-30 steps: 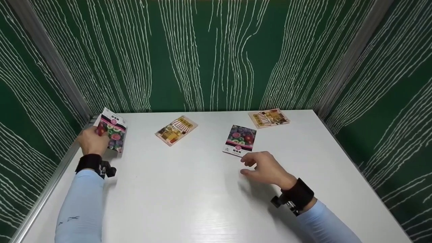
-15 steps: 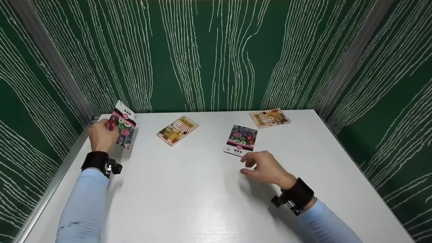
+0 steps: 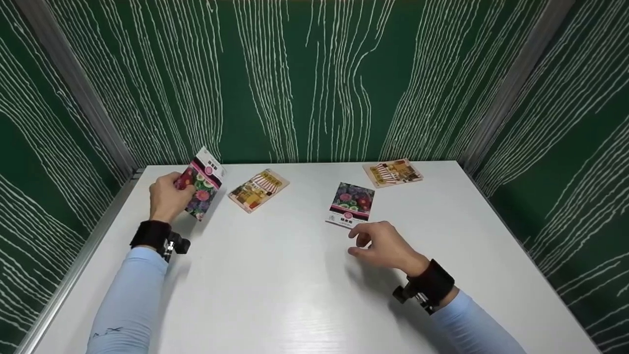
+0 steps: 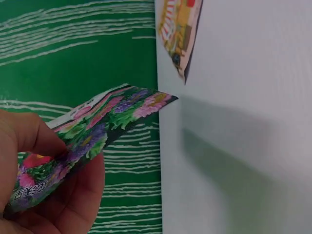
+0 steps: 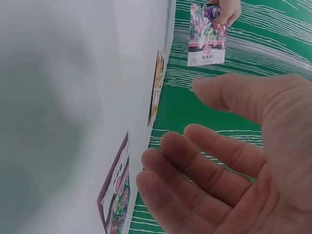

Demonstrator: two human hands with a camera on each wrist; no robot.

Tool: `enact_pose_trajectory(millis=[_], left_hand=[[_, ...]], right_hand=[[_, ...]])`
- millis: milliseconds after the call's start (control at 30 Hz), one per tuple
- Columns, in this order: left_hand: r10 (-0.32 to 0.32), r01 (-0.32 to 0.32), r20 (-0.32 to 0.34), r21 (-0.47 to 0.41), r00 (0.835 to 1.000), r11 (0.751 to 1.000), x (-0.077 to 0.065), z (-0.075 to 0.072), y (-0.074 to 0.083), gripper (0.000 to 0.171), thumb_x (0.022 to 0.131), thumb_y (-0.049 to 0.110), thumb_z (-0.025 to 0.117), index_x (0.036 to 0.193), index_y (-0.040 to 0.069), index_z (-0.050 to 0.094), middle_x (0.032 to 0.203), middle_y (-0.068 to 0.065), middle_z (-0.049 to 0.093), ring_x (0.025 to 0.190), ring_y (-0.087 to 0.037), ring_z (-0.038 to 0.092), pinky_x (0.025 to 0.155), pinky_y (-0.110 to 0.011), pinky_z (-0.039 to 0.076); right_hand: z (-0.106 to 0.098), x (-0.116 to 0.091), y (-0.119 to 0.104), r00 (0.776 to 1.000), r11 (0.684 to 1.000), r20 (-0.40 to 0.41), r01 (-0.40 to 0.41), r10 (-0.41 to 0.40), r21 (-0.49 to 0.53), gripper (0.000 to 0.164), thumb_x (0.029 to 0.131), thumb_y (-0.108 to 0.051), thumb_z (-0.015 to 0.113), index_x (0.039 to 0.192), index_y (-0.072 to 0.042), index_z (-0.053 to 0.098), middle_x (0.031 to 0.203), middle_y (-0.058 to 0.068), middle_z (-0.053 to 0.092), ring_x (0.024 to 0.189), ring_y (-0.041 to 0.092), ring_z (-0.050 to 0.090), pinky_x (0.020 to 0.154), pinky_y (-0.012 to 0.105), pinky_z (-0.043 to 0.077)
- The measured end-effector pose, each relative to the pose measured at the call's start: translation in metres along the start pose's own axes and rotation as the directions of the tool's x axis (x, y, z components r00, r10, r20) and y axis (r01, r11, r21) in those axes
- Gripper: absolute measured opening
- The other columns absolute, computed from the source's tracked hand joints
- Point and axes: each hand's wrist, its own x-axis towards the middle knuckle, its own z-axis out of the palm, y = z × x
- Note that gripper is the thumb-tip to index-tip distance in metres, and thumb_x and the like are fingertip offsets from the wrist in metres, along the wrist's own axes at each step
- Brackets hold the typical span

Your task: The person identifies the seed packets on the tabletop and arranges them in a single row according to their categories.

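My left hand (image 3: pixel 169 196) pinches a flower seed packet (image 3: pixel 204 189) by its left edge, thumb on the printed face. The packet is held up and tilted at the table's left side, its white end upward. In the left wrist view, the thumb and curled fingers grip the packet (image 4: pixel 97 122) from both sides. My right hand (image 3: pixel 385 246) hovers with loosely bent fingers and nothing in them. Just beyond its fingertips lies a second flower seed packet (image 3: pixel 350 202), white end toward me. In the right wrist view, the palm and fingers (image 5: pixel 214 161) show with a gap below the thumb.
A yellow packet with a red-striped awning picture (image 3: pixel 259 190) lies right of the held packet. A similar yellow packet (image 3: pixel 393 172) lies at the back right. Green walls with white lines (image 3: pixel 324 78) rise behind and beside the white table (image 3: pixel 275 275).
My left hand has carried the flower seed packet rightward, closer to the yellow packet at the left. The right hand and the packets on the table have stayed in place.
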Motion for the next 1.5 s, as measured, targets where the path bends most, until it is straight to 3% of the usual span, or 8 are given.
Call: enact_pose_trajectory(millis=[333, 600, 767, 967, 1133, 1300, 1500], left_hand=[[0.136, -0.136, 0.026, -0.013, 0.99, 0.991, -0.002, 0.009, 0.021, 0.019, 0.091, 0.012, 0.068, 0.105, 0.002, 0.078, 0.087, -0.017, 0.076, 0.071, -0.022, 0.057, 0.061, -0.031, 0.041], [0.187, -0.186, 0.077, -0.029, 0.979, 0.982, -0.003, 0.013, 0.036, 0.02, 0.09, 0.01, 0.068, 0.106, 0.002, 0.078, 0.086, -0.014, 0.073, 0.072, -0.02, 0.055, 0.061, -0.031, 0.041], [0.229, -0.227, 0.146, -0.027, 0.963, 0.974, -0.003, 0.013, 0.046, 0.021, 0.091, 0.008, 0.067, 0.107, 0.001, 0.077, 0.086, -0.013, 0.071, 0.073, -0.021, 0.055, 0.062, -0.032, 0.041], [0.261, -0.266, 0.248, -0.011, 0.933, 0.964, -0.003, 0.014, 0.06, 0.017, 0.094, 0.008, 0.066, 0.106, 0.002, 0.077, 0.09, -0.015, 0.074, 0.075, -0.023, 0.057, 0.063, -0.032, 0.043], [0.324, -0.34, 0.3, 0.0, 0.897, 0.941, -0.006, 0.02, 0.074, 0.017, 0.091, 0.006, 0.065, 0.103, 0.005, 0.077, 0.085, -0.01, 0.07, 0.072, -0.021, 0.054, 0.063, -0.031, 0.041], [0.374, -0.393, 0.367, -0.024, 0.852, 0.919, -0.011, 0.027, 0.09, 0.019, 0.089, 0.006, 0.063, 0.102, 0.007, 0.077, 0.08, -0.004, 0.062, 0.067, -0.017, 0.047, 0.06, -0.031, 0.035], [0.389, -0.405, 0.423, -0.055, 0.819, 0.913, -0.015, 0.033, 0.106, 0.02, 0.089, 0.007, 0.065, 0.104, 0.008, 0.078, 0.086, -0.005, 0.068, 0.07, -0.017, 0.051, 0.062, -0.031, 0.04]], right_hand=[[0.002, 0.01, -0.005, 0.999, 0.999, -0.019, 0.034, -0.034, 0.014, 0.022, 0.089, -0.021, 0.087, 0.107, -0.011, 0.079, 0.084, 0.0, 0.077, 0.078, 0.02, 0.074, 0.075, 0.028, 0.055], [0.003, 0.019, -0.011, 0.998, 0.997, -0.033, 0.055, -0.053, 0.053, 0.024, 0.088, -0.018, 0.087, 0.107, -0.009, 0.078, 0.091, 0.01, 0.081, 0.084, 0.028, 0.078, 0.081, 0.048, 0.063], [0.003, 0.024, -0.012, 0.997, 0.996, -0.04, 0.064, -0.062, 0.053, 0.024, 0.087, -0.018, 0.088, 0.107, -0.008, 0.078, 0.093, 0.011, 0.081, 0.085, 0.029, 0.078, 0.082, 0.051, 0.064], [0.003, 0.031, -0.019, 0.997, 0.995, -0.04, 0.067, -0.065, 0.067, 0.024, 0.088, -0.018, 0.088, 0.108, -0.009, 0.079, 0.093, 0.006, 0.081, 0.087, 0.029, 0.078, 0.082, 0.046, 0.064], [0.007, 0.043, -0.028, 0.994, 0.993, -0.077, 0.087, -0.081, 0.08, 0.029, 0.088, -0.019, 0.089, 0.113, -0.008, 0.079, 0.1, 0.01, 0.083, 0.09, 0.029, 0.08, 0.084, 0.049, 0.065], [0.011, 0.057, -0.038, 0.986, 0.993, -0.132, 0.108, -0.099, 0.058, 0.04, 0.088, -0.023, 0.091, 0.121, -0.006, 0.077, 0.11, 0.013, 0.082, 0.099, 0.029, 0.081, 0.087, 0.046, 0.066], [0.014, 0.076, -0.047, 0.982, 0.996, -0.181, 0.068, -0.057, 0.057, 0.062, 0.087, -0.03, 0.092, 0.139, -0.005, 0.068, 0.128, 0.018, 0.077, 0.112, 0.037, 0.077, 0.095, 0.049, 0.064]])
